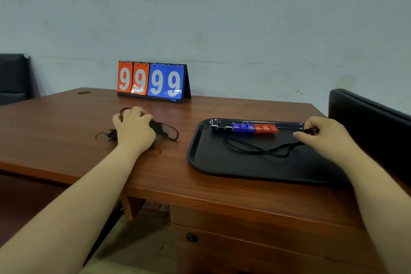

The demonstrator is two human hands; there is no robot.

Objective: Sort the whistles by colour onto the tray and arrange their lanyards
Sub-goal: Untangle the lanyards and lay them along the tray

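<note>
Right of centre in the frame, on the wooden table [66, 131], a black tray [222, 163]. Along its far rim a close row of whistles, sorted by colour: black whistles [221, 127] at the left, blue whistles [243, 128] in the middle, red whistles [265, 128] at the right, side by side and touching. Below the row, on the tray floor, one black lanyard [255, 149] lying in loose loops. At its right end, the right hand [320, 134], fingers curled, pinching the cord over the right part of the tray, possibly with a small clip at that end, too dark to tell. Left of centre, the left hand [133, 128] resting on the table, fingers bent over a tangle of lanyards [165, 131] and gripping it — loose ends sticking out on both sides of the hand. Behind it, near the far table edge, a flip scoreboard [153, 81] showing 9 9 in red and 9 9 in blue. Black chair [13, 78] at the left edge of the frame, another black chair back [367, 113] at the right edge.
</note>
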